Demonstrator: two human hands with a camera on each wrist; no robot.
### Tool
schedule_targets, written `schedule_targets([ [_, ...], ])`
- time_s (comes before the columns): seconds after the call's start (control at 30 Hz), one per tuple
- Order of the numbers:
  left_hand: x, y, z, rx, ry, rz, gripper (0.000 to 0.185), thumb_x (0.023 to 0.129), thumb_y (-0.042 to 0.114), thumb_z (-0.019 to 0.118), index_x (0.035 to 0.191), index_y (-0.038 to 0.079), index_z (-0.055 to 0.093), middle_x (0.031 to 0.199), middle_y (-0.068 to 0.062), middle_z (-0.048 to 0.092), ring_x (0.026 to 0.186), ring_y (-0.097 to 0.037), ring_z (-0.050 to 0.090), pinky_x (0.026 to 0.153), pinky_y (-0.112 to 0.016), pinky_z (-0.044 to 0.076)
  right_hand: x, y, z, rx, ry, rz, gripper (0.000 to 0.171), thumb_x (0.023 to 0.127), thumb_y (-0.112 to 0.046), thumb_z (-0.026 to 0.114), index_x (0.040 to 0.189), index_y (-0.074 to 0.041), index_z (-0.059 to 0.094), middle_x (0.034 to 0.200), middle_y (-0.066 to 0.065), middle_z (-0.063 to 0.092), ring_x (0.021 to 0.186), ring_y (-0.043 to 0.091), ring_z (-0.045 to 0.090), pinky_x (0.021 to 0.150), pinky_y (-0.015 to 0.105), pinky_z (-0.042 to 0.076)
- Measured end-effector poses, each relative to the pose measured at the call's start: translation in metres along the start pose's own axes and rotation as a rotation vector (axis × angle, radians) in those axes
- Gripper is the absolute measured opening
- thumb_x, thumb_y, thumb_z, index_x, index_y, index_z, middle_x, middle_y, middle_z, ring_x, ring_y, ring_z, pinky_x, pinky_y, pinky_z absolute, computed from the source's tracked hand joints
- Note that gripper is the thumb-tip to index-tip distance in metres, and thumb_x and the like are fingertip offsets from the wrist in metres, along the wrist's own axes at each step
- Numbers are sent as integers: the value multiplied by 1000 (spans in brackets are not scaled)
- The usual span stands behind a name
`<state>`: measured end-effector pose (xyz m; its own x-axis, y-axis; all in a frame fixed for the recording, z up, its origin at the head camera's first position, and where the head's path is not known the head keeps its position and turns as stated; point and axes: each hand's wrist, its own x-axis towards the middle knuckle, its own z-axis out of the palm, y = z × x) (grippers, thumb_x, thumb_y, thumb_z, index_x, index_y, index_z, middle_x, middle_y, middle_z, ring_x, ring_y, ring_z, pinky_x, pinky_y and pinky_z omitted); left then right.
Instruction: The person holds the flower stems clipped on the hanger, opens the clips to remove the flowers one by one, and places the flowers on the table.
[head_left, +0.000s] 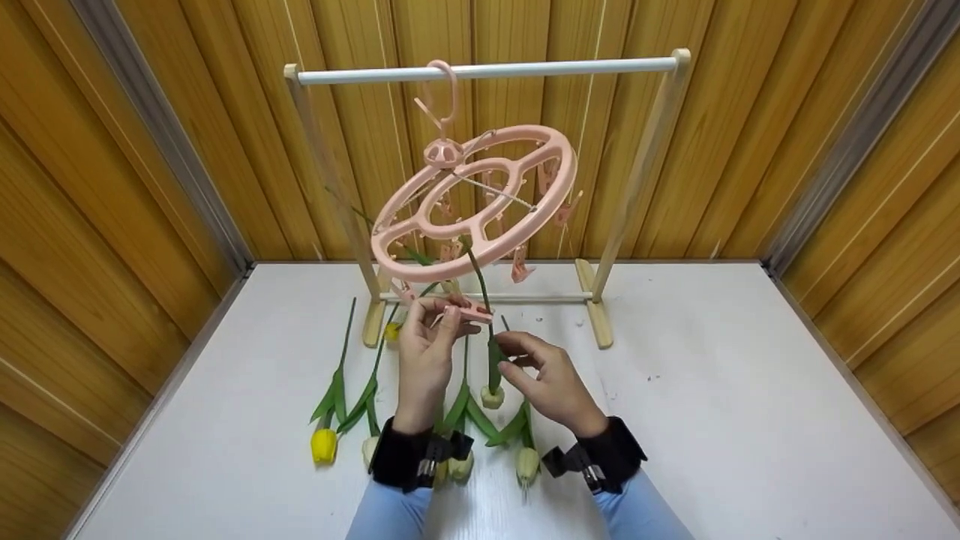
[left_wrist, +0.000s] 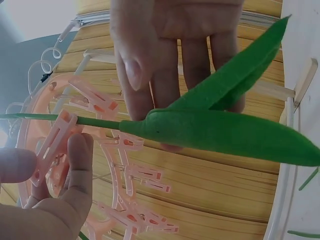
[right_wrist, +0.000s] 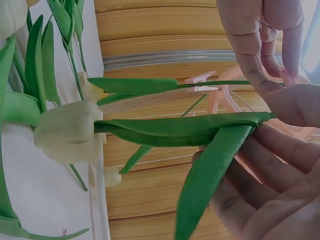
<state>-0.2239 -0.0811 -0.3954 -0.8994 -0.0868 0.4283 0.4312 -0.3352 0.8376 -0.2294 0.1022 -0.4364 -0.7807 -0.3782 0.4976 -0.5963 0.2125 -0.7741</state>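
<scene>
A pink round clip hanger (head_left: 480,199) hangs from the white rod (head_left: 487,71) of a wooden rack. My left hand (head_left: 450,311) pinches one of its pink clips (head_left: 472,307) between thumb and fingers; the left wrist view shows that clip (left_wrist: 55,142) sitting around a green stem. My right hand (head_left: 504,351) holds that white tulip (head_left: 492,396) by the stem and leaves, just below the clip. In the right wrist view its bud (right_wrist: 70,130) hangs left of my fingers (right_wrist: 260,170), which lie under the green leaf (right_wrist: 200,127).
Several artificial tulips lie on the white table (head_left: 712,420) under my wrists, among them a yellow one (head_left: 324,444) at the left and a white one (head_left: 527,465). The rack's feet (head_left: 596,315) stand behind them. Wooden walls close in on three sides.
</scene>
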Motion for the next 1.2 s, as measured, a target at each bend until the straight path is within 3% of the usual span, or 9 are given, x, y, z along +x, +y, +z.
schedule_targets([
  [0.13,-2,1,2,-17,-4,7,13,107,3,51,113,-8,50,118,-24,60,97,-27,74,87,-40,59,0,1,0,-16,-3,25,33,100,-5,64,131,7,63,115,16,72,104,31,69,85,34,57],
  [0.33,-3,1,3,-15,-14,20,12,105,0,54,112,-10,51,120,-30,58,96,-27,75,83,-38,60,0,2,-1,-19,-1,40,23,100,-6,66,121,3,70,102,10,74,90,19,69,78,29,55],
  [0.63,-2,2,-3,116,16,49,12,104,2,57,110,-8,55,119,-22,62,95,-20,71,80,-30,56,0,3,0,10,6,-17,16,100,-8,68,113,-1,73,95,10,74,78,18,69,71,30,55],
  [0.97,4,1,-13,269,-76,86,35,106,6,55,139,-8,53,118,-20,68,106,-20,67,85,-29,53,-2,3,-3,6,34,-58,17,99,-5,68,113,2,74,97,11,72,81,16,67,72,28,55],
  [1.2,6,-1,-16,336,-100,112,30,106,4,55,133,-7,60,119,-21,67,108,-23,65,88,-28,52,-2,4,-3,-3,48,-67,15,99,-5,68,111,1,74,94,10,71,78,12,64,70,26,53],
])
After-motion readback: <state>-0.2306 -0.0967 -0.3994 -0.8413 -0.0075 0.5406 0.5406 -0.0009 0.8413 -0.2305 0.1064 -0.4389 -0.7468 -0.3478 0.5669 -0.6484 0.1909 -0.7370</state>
